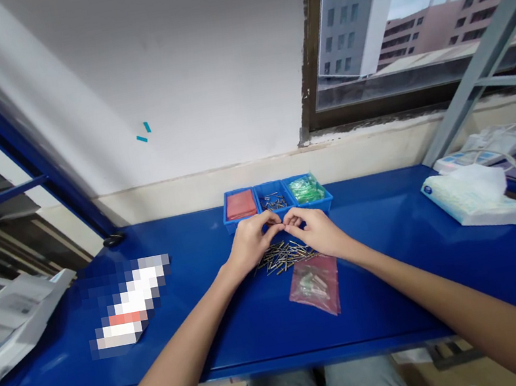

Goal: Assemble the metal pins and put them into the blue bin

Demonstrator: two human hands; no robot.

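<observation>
My left hand [254,241] and my right hand [314,228] meet fingertip to fingertip in front of the blue bins. Both are closed in a pinch, and whatever sits between the fingers is too small to make out. Right below them lies a loose pile of thin metal pins [280,258]. A pink plastic bag [329,297] with small clear-looking packets inside lies flat, just nearer to me than my right hand. Behind my hands stand three joined blue bins: one with reddish bags [240,205], one with small metal pieces [273,201], one with green-tinted plastic packets [306,188].
On the right side of the blue table [243,335] lies a tissue pack [476,198], with a white device [484,148] behind it. White equipment with cables [16,322] stands at the left edge. A blurred-out sheet [132,305] lies left of my arm. A small black object [114,239] rests at the back.
</observation>
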